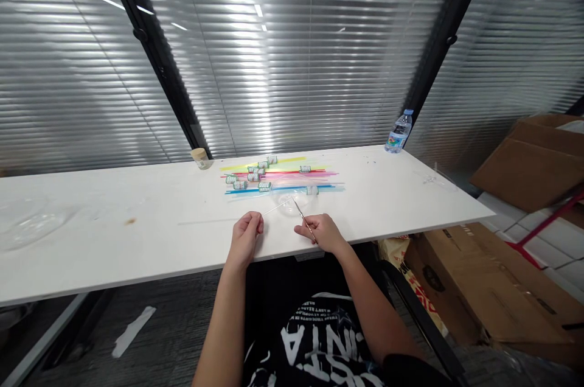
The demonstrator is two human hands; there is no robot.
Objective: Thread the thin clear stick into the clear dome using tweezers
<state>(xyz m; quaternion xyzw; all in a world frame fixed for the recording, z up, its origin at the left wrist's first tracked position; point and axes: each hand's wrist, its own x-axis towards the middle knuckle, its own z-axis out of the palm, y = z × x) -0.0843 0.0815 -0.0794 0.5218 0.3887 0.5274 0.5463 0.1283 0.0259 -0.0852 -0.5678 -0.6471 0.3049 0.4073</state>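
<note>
From the head camera we see both hands at the near edge of the white tabletop (137, 235). The left hand (245, 237) is curled closed, pinching the end of a thin clear straw (276, 209). The right hand (322, 232) is closed around a slim metal tool (303, 218) that slants up toward the straw's far tip. Just beyond them lie coloured straws (283, 180) with small spools (253, 177) scattered among them. A water bottle (398, 131) stands at the far right edge.
</note>
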